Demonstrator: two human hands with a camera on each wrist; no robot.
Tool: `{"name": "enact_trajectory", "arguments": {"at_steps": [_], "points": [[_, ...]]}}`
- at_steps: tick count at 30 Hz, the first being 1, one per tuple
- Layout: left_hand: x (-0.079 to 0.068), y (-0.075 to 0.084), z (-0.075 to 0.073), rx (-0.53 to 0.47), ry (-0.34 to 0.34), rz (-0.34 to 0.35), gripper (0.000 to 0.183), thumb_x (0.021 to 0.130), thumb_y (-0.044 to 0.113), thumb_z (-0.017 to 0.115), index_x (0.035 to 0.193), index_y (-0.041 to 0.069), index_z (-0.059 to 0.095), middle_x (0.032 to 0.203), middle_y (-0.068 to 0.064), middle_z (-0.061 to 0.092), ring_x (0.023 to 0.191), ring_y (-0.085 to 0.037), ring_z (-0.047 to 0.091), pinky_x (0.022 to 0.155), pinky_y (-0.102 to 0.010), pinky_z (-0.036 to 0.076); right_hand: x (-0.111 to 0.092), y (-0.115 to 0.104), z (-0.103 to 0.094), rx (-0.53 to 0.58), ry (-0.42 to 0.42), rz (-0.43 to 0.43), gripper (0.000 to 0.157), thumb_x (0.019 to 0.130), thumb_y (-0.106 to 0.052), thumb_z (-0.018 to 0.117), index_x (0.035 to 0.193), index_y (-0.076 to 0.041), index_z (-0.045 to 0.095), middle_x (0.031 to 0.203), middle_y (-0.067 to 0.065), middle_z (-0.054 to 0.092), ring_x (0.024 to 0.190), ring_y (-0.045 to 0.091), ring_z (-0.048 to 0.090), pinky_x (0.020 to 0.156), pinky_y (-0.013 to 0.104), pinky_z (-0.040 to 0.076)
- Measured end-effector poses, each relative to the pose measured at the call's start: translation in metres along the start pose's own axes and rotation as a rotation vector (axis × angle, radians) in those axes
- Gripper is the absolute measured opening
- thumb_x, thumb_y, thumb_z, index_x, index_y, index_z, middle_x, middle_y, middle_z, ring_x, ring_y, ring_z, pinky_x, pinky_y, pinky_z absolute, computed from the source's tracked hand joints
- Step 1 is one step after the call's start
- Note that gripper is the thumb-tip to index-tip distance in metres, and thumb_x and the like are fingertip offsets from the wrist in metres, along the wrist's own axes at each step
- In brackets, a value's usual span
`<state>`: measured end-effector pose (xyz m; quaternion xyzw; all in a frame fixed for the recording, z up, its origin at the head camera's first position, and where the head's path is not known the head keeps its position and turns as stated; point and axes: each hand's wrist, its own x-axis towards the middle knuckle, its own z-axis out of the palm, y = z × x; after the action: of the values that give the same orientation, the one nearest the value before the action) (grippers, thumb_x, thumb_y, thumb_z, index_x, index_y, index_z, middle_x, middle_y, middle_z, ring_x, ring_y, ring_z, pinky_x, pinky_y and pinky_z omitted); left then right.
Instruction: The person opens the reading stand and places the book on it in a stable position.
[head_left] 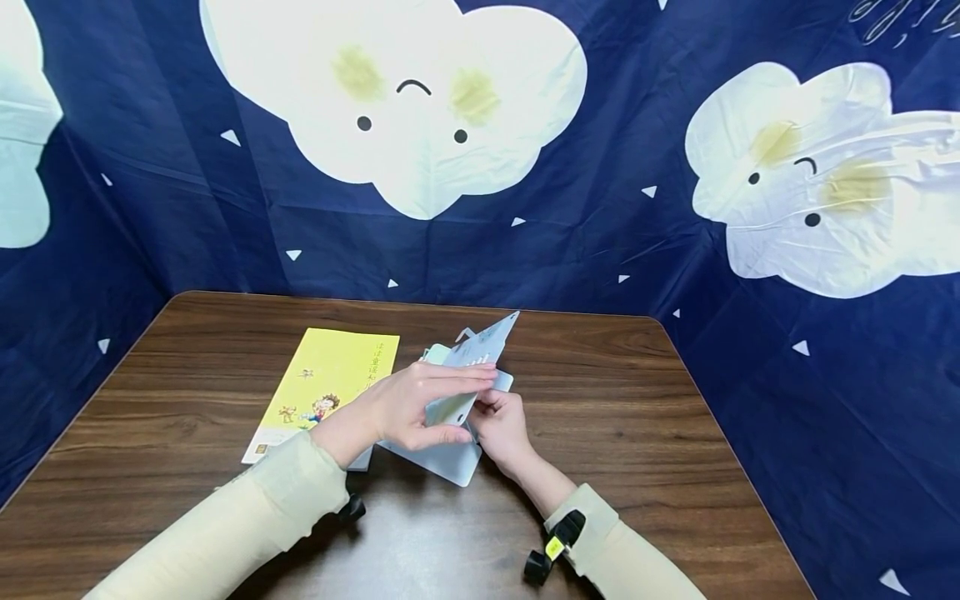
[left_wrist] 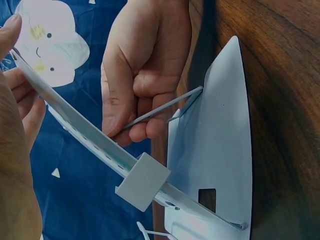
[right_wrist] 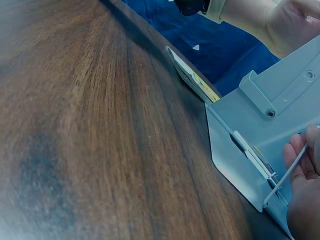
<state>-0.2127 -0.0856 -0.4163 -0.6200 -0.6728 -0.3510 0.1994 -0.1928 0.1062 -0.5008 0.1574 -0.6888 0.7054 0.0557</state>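
A light blue metal book stand [head_left: 491, 337] is partly unfolded on the table, its upper panel tilted above a flat base plate [head_left: 442, 463]. My left hand [head_left: 408, 407] holds the panel by its edge, thumb on one side and fingers on the other. From the right, my right hand [head_left: 506, 429] reaches behind the panel. Its thumb and fingers pinch a thin wire support leg [left_wrist: 162, 107], which runs down to the base. In the left wrist view, a small bent ledge [left_wrist: 143, 182] sticks out from the panel, and a rectangular slot shows in the base.
A yellow book [head_left: 337, 367] with cartoon figures lies left of the stand, partly behind my left hand and forearm. The brown wooden table [head_left: 637, 400] ends at the back against a dark blue cloth [head_left: 615, 242] printed with white clouds.
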Motion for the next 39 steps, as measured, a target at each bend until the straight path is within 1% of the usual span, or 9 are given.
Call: {"name": "enact_trajectory", "arguments": {"at_steps": [8, 14, 18, 21, 25, 29, 33, 36, 39], "points": [[-0.002, -0.001, 0.000, -0.007, 0.040, -0.008, 0.062, 0.103, 0.049, 0.064, 0.141, -0.001, 0.065, 0.147, -0.016, 0.062, 0.133, -0.028, 0.062, 0.108, -0.039, 0.051, -0.001, 0.000, -0.005, 0.014, -0.012, 0.013, 0.014, 0.089, 0.018, 0.065, 0.099, 0.016, 0.075, 0.091, 0.020, 0.077, 0.083, 0.009, 0.071, 0.072, 0.022, 0.058], [-0.005, -0.002, -0.004, -0.022, 0.053, -0.045, 0.064, 0.104, 0.050, 0.062, 0.143, -0.001, 0.064, 0.145, -0.019, 0.063, 0.133, -0.030, 0.062, 0.109, -0.039, 0.051, -0.002, 0.001, -0.010, 0.014, -0.004, -0.005, 0.013, 0.088, 0.019, 0.068, 0.099, 0.018, 0.074, 0.091, 0.023, 0.076, 0.082, 0.009, 0.072, 0.071, 0.020, 0.058], [-0.006, -0.004, -0.006, -0.036, 0.067, -0.072, 0.065, 0.105, 0.050, 0.060, 0.141, -0.004, 0.065, 0.144, -0.019, 0.064, 0.133, -0.030, 0.062, 0.110, -0.039, 0.050, -0.002, -0.001, -0.013, 0.028, 0.000, -0.022, 0.010, 0.088, 0.016, 0.073, 0.098, 0.019, 0.074, 0.090, 0.021, 0.077, 0.081, 0.009, 0.072, 0.071, 0.020, 0.058], [-0.006, -0.008, -0.007, -0.049, 0.101, -0.093, 0.059, 0.106, 0.044, 0.059, 0.137, -0.006, 0.067, 0.141, -0.019, 0.065, 0.130, -0.032, 0.063, 0.109, -0.040, 0.051, -0.003, 0.000, -0.016, 0.048, -0.003, -0.025, 0.010, 0.089, 0.014, 0.076, 0.098, 0.019, 0.073, 0.090, 0.020, 0.077, 0.081, 0.010, 0.073, 0.071, 0.020, 0.058], [-0.005, -0.013, -0.009, -0.079, 0.133, -0.132, 0.049, 0.104, 0.032, 0.061, 0.134, -0.007, 0.069, 0.140, -0.016, 0.067, 0.129, -0.034, 0.064, 0.109, -0.041, 0.050, -0.006, -0.001, -0.020, 0.072, -0.016, -0.039, 0.012, 0.089, 0.014, 0.077, 0.099, 0.019, 0.074, 0.092, 0.025, 0.076, 0.082, 0.010, 0.072, 0.071, 0.019, 0.058], [-0.003, -0.019, -0.011, -0.101, 0.135, -0.168, 0.048, 0.104, 0.030, 0.061, 0.134, -0.007, 0.068, 0.140, -0.014, 0.067, 0.129, -0.032, 0.064, 0.111, -0.039, 0.048, -0.011, -0.004, -0.024, 0.082, -0.017, -0.038, 0.014, 0.089, 0.013, 0.077, 0.100, 0.019, 0.073, 0.095, 0.032, 0.074, 0.084, 0.010, 0.072, 0.072, 0.020, 0.058], [0.001, -0.028, -0.012, -0.115, 0.127, -0.191, 0.048, 0.105, 0.029, 0.062, 0.135, -0.008, 0.068, 0.139, -0.015, 0.067, 0.129, -0.032, 0.064, 0.111, -0.041, 0.048, -0.015, -0.008, -0.028, 0.079, -0.014, -0.030, 0.015, 0.089, 0.013, 0.077, 0.102, 0.020, 0.073, 0.097, 0.035, 0.072, 0.085, 0.009, 0.072, 0.075, 0.020, 0.059], [0.005, -0.036, -0.012, -0.121, 0.112, -0.236, 0.042, 0.104, 0.020, 0.064, 0.135, -0.008, 0.067, 0.138, -0.016, 0.068, 0.129, -0.031, 0.064, 0.109, -0.044, 0.050, -0.019, -0.011, -0.031, 0.073, -0.021, -0.037, 0.015, 0.089, 0.013, 0.077, 0.102, 0.019, 0.073, 0.098, 0.034, 0.073, 0.086, 0.010, 0.072, 0.076, 0.021, 0.059], [0.010, -0.044, -0.011, -0.145, 0.075, -0.344, 0.038, 0.105, 0.013, 0.062, 0.137, -0.007, 0.066, 0.138, -0.017, 0.067, 0.128, -0.030, 0.065, 0.104, -0.046, 0.054, -0.022, -0.017, -0.032, 0.079, -0.042, -0.056, 0.017, 0.088, 0.014, 0.078, 0.103, 0.019, 0.073, 0.097, 0.030, 0.074, 0.087, 0.010, 0.073, 0.077, 0.022, 0.060]]}}
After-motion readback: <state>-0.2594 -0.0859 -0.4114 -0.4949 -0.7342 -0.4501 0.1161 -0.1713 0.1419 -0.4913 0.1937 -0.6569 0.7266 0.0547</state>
